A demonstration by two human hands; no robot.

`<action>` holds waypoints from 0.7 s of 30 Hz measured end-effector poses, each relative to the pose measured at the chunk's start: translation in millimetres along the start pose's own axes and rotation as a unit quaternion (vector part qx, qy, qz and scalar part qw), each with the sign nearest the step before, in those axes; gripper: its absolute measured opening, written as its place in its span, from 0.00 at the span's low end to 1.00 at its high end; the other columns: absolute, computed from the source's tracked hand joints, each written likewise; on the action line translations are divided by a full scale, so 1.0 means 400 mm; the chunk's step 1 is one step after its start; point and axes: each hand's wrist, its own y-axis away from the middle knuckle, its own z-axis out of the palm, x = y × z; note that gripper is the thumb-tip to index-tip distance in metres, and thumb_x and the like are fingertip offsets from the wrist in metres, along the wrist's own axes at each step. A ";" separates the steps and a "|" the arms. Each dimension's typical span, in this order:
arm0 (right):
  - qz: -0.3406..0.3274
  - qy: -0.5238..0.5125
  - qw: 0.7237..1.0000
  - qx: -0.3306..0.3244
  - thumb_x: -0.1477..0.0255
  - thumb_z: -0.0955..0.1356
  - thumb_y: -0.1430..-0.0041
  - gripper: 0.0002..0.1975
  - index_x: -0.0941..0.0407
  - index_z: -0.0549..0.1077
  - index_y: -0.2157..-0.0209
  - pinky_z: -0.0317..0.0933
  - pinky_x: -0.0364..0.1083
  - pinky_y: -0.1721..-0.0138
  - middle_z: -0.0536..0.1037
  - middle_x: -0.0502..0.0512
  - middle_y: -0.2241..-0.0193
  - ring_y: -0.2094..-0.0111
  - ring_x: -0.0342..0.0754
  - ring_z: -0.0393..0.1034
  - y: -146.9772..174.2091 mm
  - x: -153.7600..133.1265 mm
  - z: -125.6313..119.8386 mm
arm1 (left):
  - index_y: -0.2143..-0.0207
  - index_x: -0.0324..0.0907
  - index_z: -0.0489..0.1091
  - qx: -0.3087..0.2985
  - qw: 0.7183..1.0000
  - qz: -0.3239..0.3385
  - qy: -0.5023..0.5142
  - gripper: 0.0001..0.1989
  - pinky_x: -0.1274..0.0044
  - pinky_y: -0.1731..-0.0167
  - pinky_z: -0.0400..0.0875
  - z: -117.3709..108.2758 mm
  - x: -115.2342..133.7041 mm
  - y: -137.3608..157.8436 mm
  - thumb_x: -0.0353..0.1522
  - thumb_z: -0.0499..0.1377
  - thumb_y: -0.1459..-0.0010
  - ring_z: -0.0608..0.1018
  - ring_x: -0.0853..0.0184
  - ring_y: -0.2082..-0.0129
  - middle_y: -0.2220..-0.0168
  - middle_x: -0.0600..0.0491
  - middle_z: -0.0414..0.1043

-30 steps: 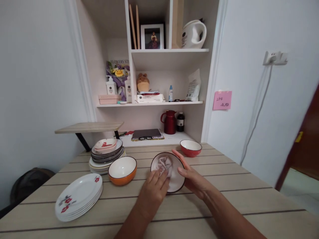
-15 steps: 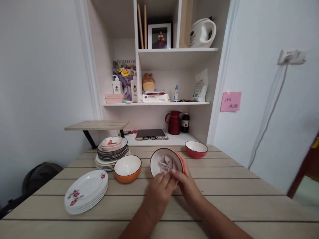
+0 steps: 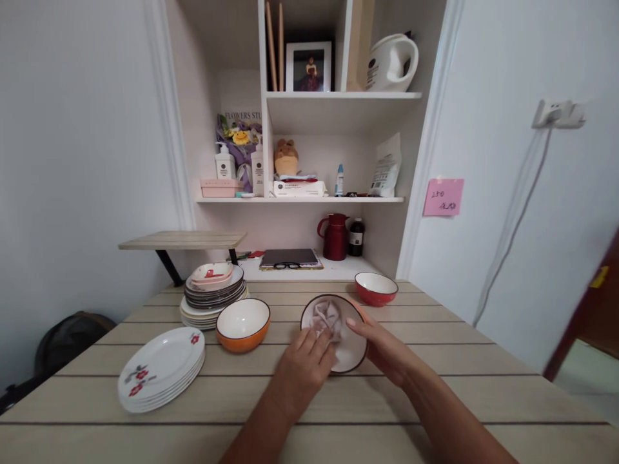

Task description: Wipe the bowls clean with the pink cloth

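Observation:
A bowl (image 3: 349, 353) with a white inside and a dark rim is tilted toward me above the table. My right hand (image 3: 382, 341) grips it at the right side, thumb over the rim and fingers behind. Inside the bowl, my left hand (image 3: 309, 361) presses a crumpled greyish-pink cloth (image 3: 325, 319) against the upper left wall. Left of my hands stands an orange bowl (image 3: 243, 320), upright. Beyond them, a red bowl (image 3: 376, 289) rests near the table's back edge.
White oval plates (image 3: 162, 370) with red flowers are stacked at the left front. Behind them rises a pile of dishes (image 3: 215, 290) under a small raised shelf (image 3: 184, 241). A red thermos jug (image 3: 335, 237), glasses (image 3: 287, 265) and a laptop (image 3: 290, 258) lie at the back.
The bowl has turned and shifted slightly right and down in my right hand. My left hand and the cloth have moved from the lower right of its inside to the left.

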 end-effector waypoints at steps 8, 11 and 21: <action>-0.099 -0.115 0.984 -0.097 0.60 0.79 0.49 0.47 0.43 0.57 0.32 0.50 0.62 0.34 0.67 0.57 0.33 0.34 0.62 0.61 -0.018 0.045 0.074 | 0.53 0.43 0.75 -0.037 0.994 -0.104 -0.005 0.12 0.65 0.51 0.75 0.000 -0.009 0.013 0.27 0.53 0.30 0.80 0.60 0.55 0.47 0.50 0.79; -0.125 -0.107 0.985 -0.060 0.62 0.79 0.49 0.48 0.42 0.56 0.31 0.43 0.64 0.31 0.68 0.57 0.34 0.33 0.61 0.60 -0.022 0.064 0.097 | 0.52 0.42 0.75 -0.037 0.993 -0.112 0.007 0.11 0.66 0.53 0.76 0.000 -0.008 0.015 0.28 0.54 0.30 0.80 0.60 0.56 0.47 0.49 0.79; -0.118 -0.084 0.987 0.075 0.57 0.74 0.43 0.36 0.44 0.63 0.35 0.54 0.62 0.36 0.77 0.55 0.41 0.39 0.63 0.68 -0.035 0.072 0.096 | 0.44 0.43 0.72 -0.028 0.998 -0.042 0.041 0.16 0.70 0.54 0.76 -0.005 0.006 0.006 0.29 0.50 0.28 0.80 0.62 0.55 0.45 0.48 0.78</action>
